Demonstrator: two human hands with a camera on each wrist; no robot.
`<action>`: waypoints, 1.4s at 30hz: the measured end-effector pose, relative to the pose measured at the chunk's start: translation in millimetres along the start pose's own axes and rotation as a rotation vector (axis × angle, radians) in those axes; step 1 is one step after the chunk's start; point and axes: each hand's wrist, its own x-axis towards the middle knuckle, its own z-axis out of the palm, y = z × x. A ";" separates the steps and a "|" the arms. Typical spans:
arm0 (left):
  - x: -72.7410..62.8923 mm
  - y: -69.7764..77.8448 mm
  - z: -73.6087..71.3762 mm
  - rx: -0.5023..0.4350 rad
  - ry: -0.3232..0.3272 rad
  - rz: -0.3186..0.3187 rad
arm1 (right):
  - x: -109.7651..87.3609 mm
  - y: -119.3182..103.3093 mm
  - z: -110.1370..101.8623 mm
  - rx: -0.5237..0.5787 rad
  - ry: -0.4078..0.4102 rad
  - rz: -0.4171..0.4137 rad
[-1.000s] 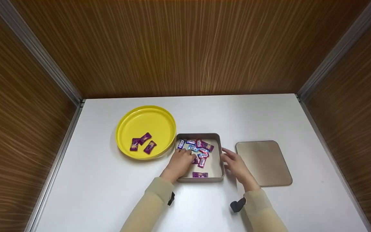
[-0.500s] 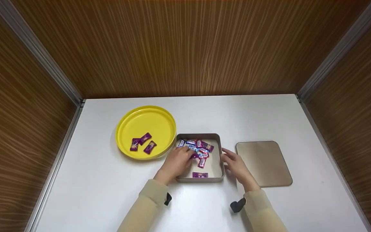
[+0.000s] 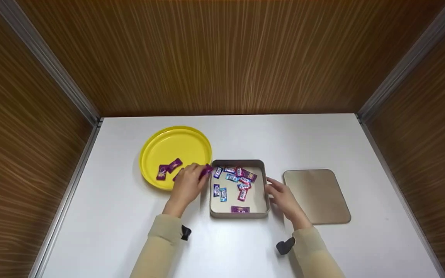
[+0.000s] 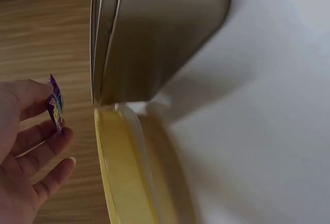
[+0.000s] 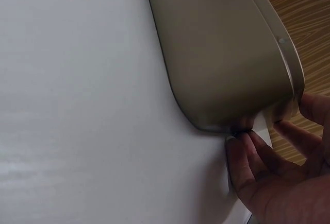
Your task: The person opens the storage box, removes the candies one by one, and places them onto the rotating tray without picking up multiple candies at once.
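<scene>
My left hand pinches a purple-wrapped candy between thumb and fingers. It is above the right side of a yellow round tray, just left of the square metal box. Other purple candies lie in the tray, one partly hidden behind the hand. Inside the box are several small candies in blue, red and purple wrappers. My right hand touches the box's right wall from outside, its fingers fairly straight, as the right wrist view also shows.
A flat metal lid lies on the white table right of the box, close to the right hand. Wood-grain panels stand behind and at both sides of the table. The tray's right edge is beside the box.
My left hand has lifted a purple candy out of the box and moved left to the tray, uncovering two blue-wrapped candies in the box. The right hand stays at the box wall.
</scene>
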 end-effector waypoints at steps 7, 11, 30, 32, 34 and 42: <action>-0.5 -34.3 -7.3 -0.011 0.153 -0.083 | 0.0 0.4 -1.5 0.017 0.004 0.009; -2.7 -52.0 -11.0 0.015 0.180 -0.171 | -3.2 -3.4 -1.5 0.014 -0.003 0.001; 2.6 -98.9 -16.6 0.079 0.079 -0.419 | 0.8 1.9 1.5 -0.014 0.015 0.005; 3.2 -101.9 -16.0 0.082 0.063 -0.429 | 1.1 1.6 2.4 -0.025 0.015 0.007; 3.6 -104.2 -15.7 0.080 0.048 -0.443 | 1.5 1.7 2.7 -0.030 0.018 0.006; 6.1 -110.7 -16.2 0.041 0.080 -0.449 | 1.6 1.0 3.1 -0.014 0.025 0.000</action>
